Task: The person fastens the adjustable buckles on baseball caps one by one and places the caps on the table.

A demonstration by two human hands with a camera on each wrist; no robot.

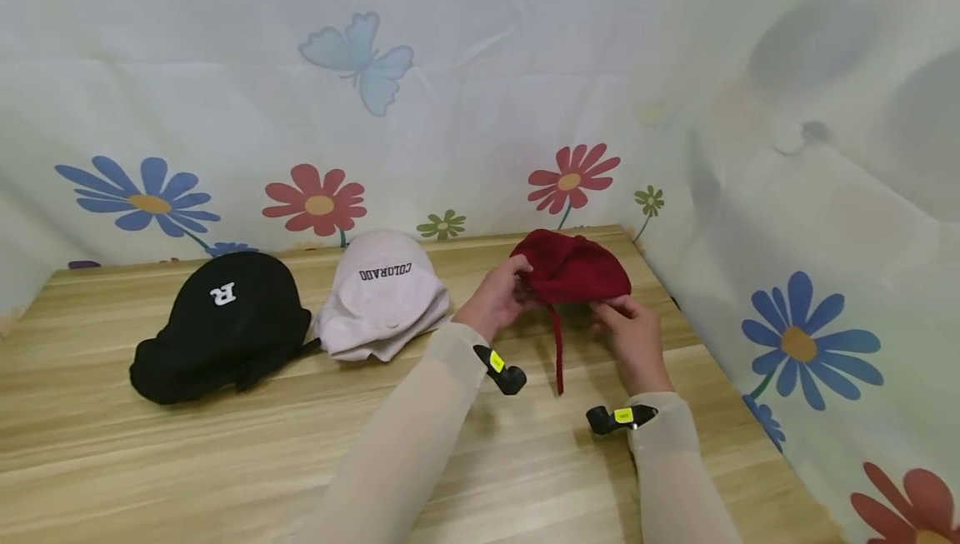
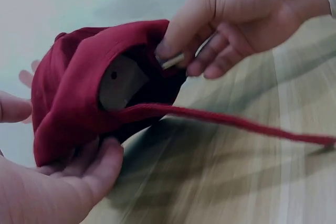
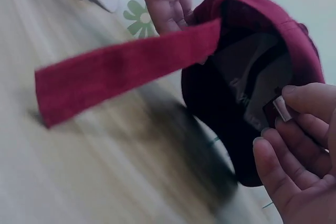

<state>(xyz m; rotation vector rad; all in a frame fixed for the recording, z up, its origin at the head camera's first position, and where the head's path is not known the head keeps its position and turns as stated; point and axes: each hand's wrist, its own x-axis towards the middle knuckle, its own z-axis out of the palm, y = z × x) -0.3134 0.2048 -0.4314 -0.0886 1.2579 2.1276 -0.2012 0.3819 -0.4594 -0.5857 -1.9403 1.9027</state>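
Observation:
A dark red baseball cap (image 1: 573, 265) is held up at the right of the wooden table, its hollow underside turned toward me. My left hand (image 1: 495, 298) grips the cap's left side, fingers beneath and thumb above, as the left wrist view shows. Between thumb and fingers, my right hand (image 1: 630, 336) pinches a small metal buckle (image 3: 282, 108) at the cap's other rear edge. From the left part of the back opening hangs a loose red strap (image 3: 126, 72), its free end pointing down toward the table. Pale lining (image 2: 121, 82) shows inside the crown.
Left of the red cap lies a pale pinkish cap (image 1: 390, 294) lettered COLORADO. Farther left sits a black cap (image 1: 232, 319) with a white R. A flower-printed cloth (image 1: 480, 111) rises behind the wooden table (image 1: 187, 469) and along its right edge.

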